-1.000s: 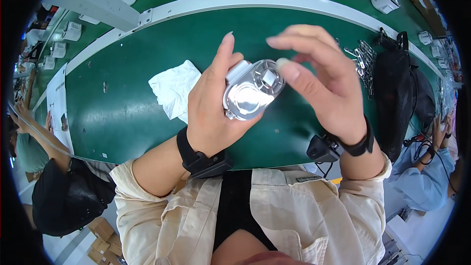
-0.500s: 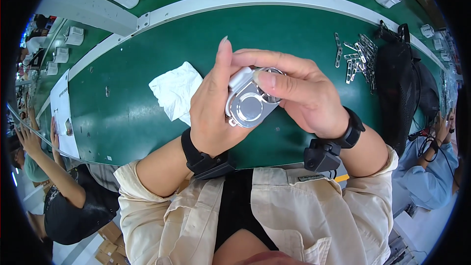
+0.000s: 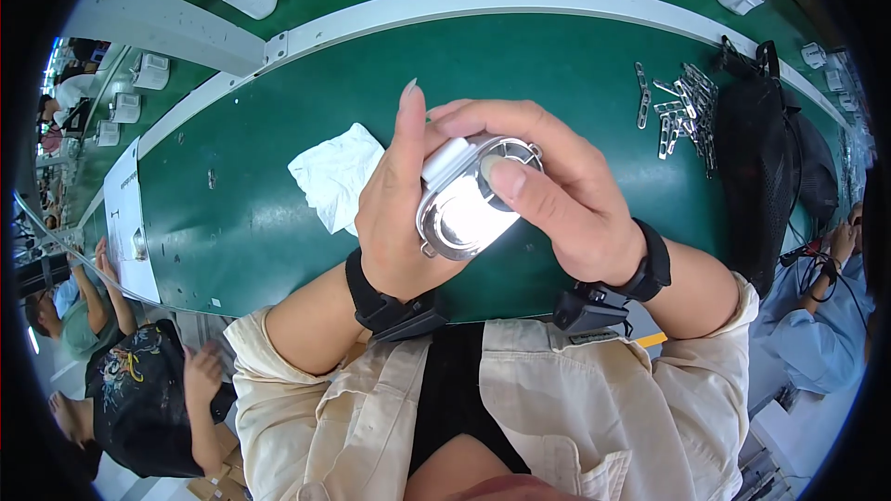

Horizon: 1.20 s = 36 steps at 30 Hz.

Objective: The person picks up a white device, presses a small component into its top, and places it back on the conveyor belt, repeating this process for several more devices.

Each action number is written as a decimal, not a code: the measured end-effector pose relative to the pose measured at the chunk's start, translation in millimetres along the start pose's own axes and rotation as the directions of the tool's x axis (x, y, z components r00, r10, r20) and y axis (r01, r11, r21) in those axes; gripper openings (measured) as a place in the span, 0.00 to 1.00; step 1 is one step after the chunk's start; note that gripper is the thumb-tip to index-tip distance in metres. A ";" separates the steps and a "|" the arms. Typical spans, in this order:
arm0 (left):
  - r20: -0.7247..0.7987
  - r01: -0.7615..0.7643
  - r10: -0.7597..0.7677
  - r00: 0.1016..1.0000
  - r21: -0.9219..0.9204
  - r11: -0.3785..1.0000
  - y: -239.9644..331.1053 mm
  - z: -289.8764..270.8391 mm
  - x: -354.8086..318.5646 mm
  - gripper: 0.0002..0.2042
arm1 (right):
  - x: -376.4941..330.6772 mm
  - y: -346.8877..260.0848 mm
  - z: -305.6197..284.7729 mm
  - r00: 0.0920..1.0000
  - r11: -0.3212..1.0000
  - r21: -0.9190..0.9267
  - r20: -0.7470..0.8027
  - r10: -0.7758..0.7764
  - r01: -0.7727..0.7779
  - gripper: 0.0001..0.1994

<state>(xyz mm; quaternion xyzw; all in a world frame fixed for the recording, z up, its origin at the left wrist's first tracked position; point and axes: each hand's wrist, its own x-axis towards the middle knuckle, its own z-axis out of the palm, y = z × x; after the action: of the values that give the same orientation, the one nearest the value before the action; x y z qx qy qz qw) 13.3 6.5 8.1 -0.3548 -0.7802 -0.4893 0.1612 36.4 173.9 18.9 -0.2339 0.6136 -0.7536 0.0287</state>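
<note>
Fingers [image 3: 534, 116] of the right hand [image 3: 587, 209], curled round a silver-faced device [image 3: 461, 211] with white side, thumb [image 3: 509, 178] on its upper end; device at centre of frame; left hand [image 3: 392, 199], holding it from its left; white cloth [image 3: 336, 176], left of centre, on green tabletop [image 3: 241, 232]; silver metal strips [image 3: 689, 111], upper right; black bag [image 3: 754, 167], right side

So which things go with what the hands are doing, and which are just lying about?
In use:
- rounded, shiny silver metal object with a white part
- left hand and right hand, holding it

Probably lying about, untouched:
- crumpled white cloth
- small silver metal strips
- black mesh bag
</note>
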 end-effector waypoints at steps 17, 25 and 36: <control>-0.072 -0.108 0.108 0.992 0.001 0.994 -7.9 5.0 -9.1 0.46 | -6.7 1.7 8.5 0.997 0.989 0.146 -0.066 0.038 -0.028 0.18; -0.052 -0.063 0.063 0.997 0.016 0.998 -6.6 7.0 -11.7 0.45 | -8.7 4.7 10.3 0.997 1.000 0.018 -0.076 0.009 -0.008 0.18; -0.053 -0.086 0.088 0.995 0.032 0.996 -7.7 7.3 -9.1 0.44 | -10.0 4.4 23.1 0.974 0.971 0.235 -0.204 0.098 -0.049 0.18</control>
<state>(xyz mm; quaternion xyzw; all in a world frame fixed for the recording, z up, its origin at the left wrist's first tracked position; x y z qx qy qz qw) 14.8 7.3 -5.8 -0.3727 -0.7665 -0.4796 0.2088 53.1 155.0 14.8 -0.1235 0.5306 -0.8384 0.0171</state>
